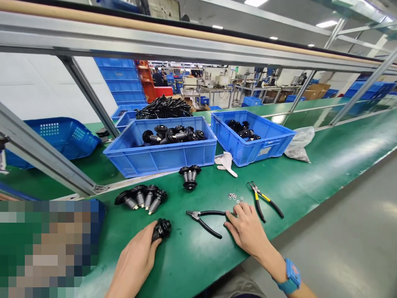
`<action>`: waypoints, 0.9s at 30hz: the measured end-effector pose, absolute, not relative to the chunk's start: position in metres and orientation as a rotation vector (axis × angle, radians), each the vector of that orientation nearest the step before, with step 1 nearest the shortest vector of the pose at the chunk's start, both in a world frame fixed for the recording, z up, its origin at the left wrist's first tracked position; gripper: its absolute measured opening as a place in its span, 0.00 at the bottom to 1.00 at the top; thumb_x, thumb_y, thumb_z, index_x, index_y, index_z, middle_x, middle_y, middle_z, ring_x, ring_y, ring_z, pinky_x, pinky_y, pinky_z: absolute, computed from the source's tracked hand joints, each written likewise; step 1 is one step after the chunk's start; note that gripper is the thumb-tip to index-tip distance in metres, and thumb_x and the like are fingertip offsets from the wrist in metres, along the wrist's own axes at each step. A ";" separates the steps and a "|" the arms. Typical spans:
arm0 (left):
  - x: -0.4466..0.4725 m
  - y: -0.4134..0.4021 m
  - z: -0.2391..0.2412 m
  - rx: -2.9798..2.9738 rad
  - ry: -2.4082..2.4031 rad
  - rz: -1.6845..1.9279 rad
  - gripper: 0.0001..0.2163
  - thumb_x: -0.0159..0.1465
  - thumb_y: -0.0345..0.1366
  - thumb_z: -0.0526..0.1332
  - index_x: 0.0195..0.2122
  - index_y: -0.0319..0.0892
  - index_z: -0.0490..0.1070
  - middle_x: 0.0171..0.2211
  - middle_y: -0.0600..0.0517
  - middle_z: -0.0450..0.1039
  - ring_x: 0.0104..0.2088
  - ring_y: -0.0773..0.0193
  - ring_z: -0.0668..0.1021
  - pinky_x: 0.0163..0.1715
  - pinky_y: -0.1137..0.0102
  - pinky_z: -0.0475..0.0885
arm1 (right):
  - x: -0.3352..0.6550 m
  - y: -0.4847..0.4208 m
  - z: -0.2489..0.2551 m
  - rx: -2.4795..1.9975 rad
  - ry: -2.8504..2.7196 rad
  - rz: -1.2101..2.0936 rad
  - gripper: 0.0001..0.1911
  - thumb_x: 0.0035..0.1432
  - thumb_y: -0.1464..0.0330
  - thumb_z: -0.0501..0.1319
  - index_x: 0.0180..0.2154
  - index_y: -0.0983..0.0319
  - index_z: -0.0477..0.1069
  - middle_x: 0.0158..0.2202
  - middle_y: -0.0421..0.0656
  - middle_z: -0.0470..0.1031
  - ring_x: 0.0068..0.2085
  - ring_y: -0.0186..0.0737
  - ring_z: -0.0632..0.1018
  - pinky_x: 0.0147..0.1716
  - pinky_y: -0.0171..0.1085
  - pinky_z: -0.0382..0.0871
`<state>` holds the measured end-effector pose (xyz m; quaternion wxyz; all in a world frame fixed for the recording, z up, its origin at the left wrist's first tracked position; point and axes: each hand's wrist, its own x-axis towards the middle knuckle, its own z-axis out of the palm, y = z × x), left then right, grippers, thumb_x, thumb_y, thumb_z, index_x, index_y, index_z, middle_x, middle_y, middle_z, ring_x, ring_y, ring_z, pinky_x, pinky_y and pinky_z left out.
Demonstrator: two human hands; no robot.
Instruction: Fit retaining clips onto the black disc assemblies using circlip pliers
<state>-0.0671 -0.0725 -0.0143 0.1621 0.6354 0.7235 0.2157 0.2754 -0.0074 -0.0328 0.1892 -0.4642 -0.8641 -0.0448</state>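
Observation:
My left hand (136, 254) is closed around a black part with a grey cylindrical body and a ridged, wheel-like end (163, 228), just above the green bench. Out to the right, my right hand (248, 227) has its forefinger at the handle end of black-handled circlip pliers (196, 215), which lie on the bench. Its thumb stands apart below the forefinger, and it grips nothing visible. Beyond its knuckles lie several small silver rings (233, 196). A second pair of pliers (259, 194), yellow and black, lies open farther right.
Several similar parts (142, 194) lie at left, others (190, 177) at centre. Two blue bins (167, 155) (263, 151) hold more. A white glove (227, 162) lies between them; a clear bag (299, 145) sits at right. Metal posts (83, 103) rise behind.

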 end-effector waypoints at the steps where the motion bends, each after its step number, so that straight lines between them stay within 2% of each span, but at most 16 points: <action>1: -0.065 -0.071 -0.012 1.792 2.052 0.640 0.14 0.64 0.44 0.53 0.46 0.47 0.70 0.43 0.44 0.82 0.42 0.45 0.82 0.39 0.60 0.74 | 0.277 -0.012 -0.033 -1.302 -2.436 -0.123 0.14 0.68 0.65 0.57 0.49 0.62 0.76 0.40 0.51 0.70 0.45 0.52 0.66 0.43 0.50 0.62; 5: -0.046 -0.057 -0.004 1.564 1.915 0.820 0.16 0.64 0.50 0.54 0.43 0.46 0.70 0.33 0.48 0.79 0.35 0.50 0.80 0.34 0.63 0.74 | 0.287 -0.031 -0.031 -1.272 -2.451 -0.084 0.14 0.67 0.63 0.59 0.51 0.62 0.75 0.42 0.51 0.70 0.45 0.52 0.67 0.43 0.51 0.64; 8: -0.021 -0.041 0.007 1.408 1.733 0.985 0.21 0.61 0.54 0.59 0.46 0.43 0.70 0.38 0.47 0.79 0.40 0.50 0.79 0.38 0.64 0.74 | 0.292 -0.049 -0.030 -1.172 -2.491 -0.050 0.20 0.65 0.59 0.62 0.54 0.63 0.72 0.43 0.52 0.71 0.46 0.53 0.68 0.45 0.53 0.66; 10: -0.002 -0.030 0.013 1.344 1.626 1.028 0.23 0.57 0.55 0.62 0.43 0.41 0.71 0.39 0.46 0.79 0.41 0.50 0.79 0.40 0.63 0.74 | 0.295 -0.061 -0.032 -1.092 -2.504 -0.035 0.26 0.62 0.55 0.65 0.56 0.62 0.70 0.44 0.52 0.71 0.46 0.53 0.69 0.46 0.55 0.67; 12: 0.016 -0.022 0.015 1.295 1.542 1.059 0.22 0.55 0.55 0.65 0.39 0.40 0.72 0.38 0.46 0.78 0.41 0.51 0.78 0.42 0.62 0.73 | 0.297 -0.070 -0.038 -0.994 -2.496 -0.040 0.27 0.61 0.55 0.66 0.56 0.61 0.70 0.43 0.51 0.73 0.45 0.52 0.71 0.45 0.53 0.69; 14: 0.029 -0.019 0.011 1.240 1.472 1.071 0.21 0.53 0.54 0.68 0.35 0.41 0.73 0.34 0.48 0.78 0.38 0.54 0.77 0.39 0.64 0.72 | 0.298 -0.078 -0.045 -0.882 -2.455 -0.052 0.19 0.64 0.60 0.64 0.54 0.60 0.71 0.39 0.49 0.74 0.43 0.49 0.73 0.43 0.50 0.70; 16: 0.035 -0.021 0.004 1.179 1.390 1.039 0.20 0.51 0.54 0.69 0.31 0.41 0.72 0.28 0.51 0.74 0.31 0.59 0.74 0.32 0.68 0.69 | 0.296 -0.084 -0.052 -0.783 -2.402 -0.043 0.12 0.66 0.68 0.61 0.51 0.60 0.72 0.34 0.45 0.75 0.39 0.44 0.73 0.38 0.45 0.71; 18: 0.037 -0.026 -0.005 1.119 1.303 0.996 0.21 0.50 0.54 0.71 0.28 0.41 0.70 0.23 0.54 0.68 0.26 0.64 0.69 0.27 0.70 0.64 | 0.293 -0.087 -0.056 -0.726 -2.357 -0.002 0.11 0.66 0.74 0.59 0.49 0.61 0.72 0.30 0.43 0.74 0.35 0.42 0.73 0.34 0.41 0.70; 22: 0.032 -0.036 -0.018 1.033 1.195 0.998 0.22 0.49 0.53 0.74 0.29 0.40 0.70 0.22 0.57 0.63 0.24 0.69 0.63 0.26 0.71 0.61 | 0.280 -0.083 -0.049 -0.725 -2.188 0.231 0.13 0.65 0.77 0.60 0.49 0.61 0.72 0.32 0.44 0.75 0.35 0.41 0.74 0.33 0.40 0.72; 27: 0.030 -0.039 -0.022 1.010 1.017 0.955 0.22 0.54 0.53 0.72 0.36 0.38 0.73 0.21 0.58 0.61 0.22 0.71 0.61 0.25 0.72 0.58 | 0.251 -0.060 -0.026 -0.740 -1.881 0.545 0.11 0.65 0.76 0.60 0.46 0.58 0.75 0.33 0.43 0.77 0.33 0.38 0.76 0.32 0.37 0.73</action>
